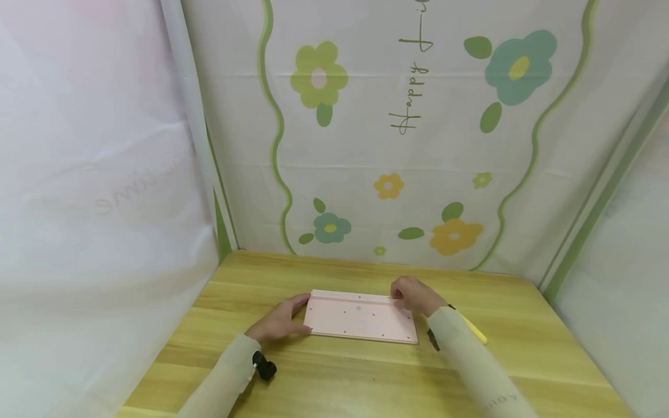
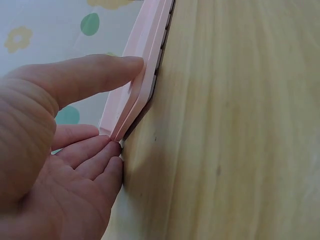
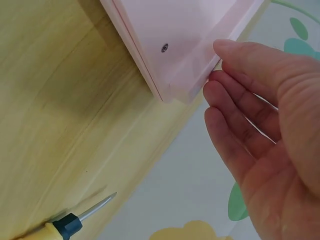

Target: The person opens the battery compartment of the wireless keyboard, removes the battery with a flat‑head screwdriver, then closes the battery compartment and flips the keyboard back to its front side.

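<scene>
A: Both ends gripped on that pink keyboard (image 1: 360, 320), yeah?

B: Yep. The left end is held between thumb and fingers by the left hand (image 1: 281, 320), and the far edge near the right end is pinched by the right hand (image 1: 415, 295).

A: Any handling tips?

B: Best kept level imo, both ends moved evenly, no weight put on the keys (image 2: 151, 95).

A: Which way's it pointed?

B: Underside turned up, keys down. The long axis is laid left to right, right end angled slightly nearer, raised ridge (image 1: 340, 297) set along the far side. It's placed mid-table; whether it's lifted a touch can't be told. A yellow-handled screwdriver (image 1: 474, 329) is parked on the wooden table (image 1: 334, 383), beside the right forearm (image 1: 470, 354).
</scene>
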{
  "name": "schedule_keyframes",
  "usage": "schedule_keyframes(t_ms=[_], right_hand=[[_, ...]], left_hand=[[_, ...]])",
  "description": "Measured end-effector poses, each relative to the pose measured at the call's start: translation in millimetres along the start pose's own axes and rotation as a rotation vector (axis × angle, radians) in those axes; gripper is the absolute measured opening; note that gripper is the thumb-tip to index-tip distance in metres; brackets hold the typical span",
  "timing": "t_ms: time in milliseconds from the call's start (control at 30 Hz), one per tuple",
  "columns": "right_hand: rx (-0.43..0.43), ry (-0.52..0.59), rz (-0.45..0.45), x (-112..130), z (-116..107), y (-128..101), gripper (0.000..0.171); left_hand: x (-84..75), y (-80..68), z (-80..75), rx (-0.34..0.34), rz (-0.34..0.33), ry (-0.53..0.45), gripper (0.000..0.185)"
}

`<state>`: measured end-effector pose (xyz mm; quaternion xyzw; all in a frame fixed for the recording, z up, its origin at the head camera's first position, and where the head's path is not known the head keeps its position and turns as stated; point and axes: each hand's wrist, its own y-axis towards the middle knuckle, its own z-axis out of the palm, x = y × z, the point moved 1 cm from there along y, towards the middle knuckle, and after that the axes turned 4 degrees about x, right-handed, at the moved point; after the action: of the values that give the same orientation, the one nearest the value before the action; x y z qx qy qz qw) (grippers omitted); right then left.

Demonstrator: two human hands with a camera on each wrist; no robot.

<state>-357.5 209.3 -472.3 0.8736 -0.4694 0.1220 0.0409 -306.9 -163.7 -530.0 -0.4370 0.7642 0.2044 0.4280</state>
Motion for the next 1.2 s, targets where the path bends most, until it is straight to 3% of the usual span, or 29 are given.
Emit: schedule_keyframes(t_ms=[200,500,733,967,1100,1200], right_hand=[[0.005,0.011,0.012,0.1,-1.9,3.1,0.009],[0.120,0.044,0.079,9.4,-15.4,11.1,0.007],[0.187,0.124,0.205,9.4,-22.6,18.9,0.009],[0.250,0.191,0.357,-3.5,-16.0,25.8,0.013],[0.235,0.239,0.341,-10.2,-13.7,28.3,0.014],[0.200,0.243,0.258,-12.1,-13.5,27.3,0.013]], left_hand=[[-2.6,-1.8,-0.3,-0.002,-0.009,0.003,0.089],[-4.0,-2.1,-0.5,-0.004,-0.015,0.018,0.088],[-3.6,0.1,1.3,-0.005,-0.015,0.010,0.088],[-2.8,2.1,3.1,0.013,0.000,0.024,0.089],[-2.5,1.5,2.1,0.013,-0.010,0.019,0.089],[-2.0,0.4,-0.8,0.008,-0.011,0.015,0.089]])
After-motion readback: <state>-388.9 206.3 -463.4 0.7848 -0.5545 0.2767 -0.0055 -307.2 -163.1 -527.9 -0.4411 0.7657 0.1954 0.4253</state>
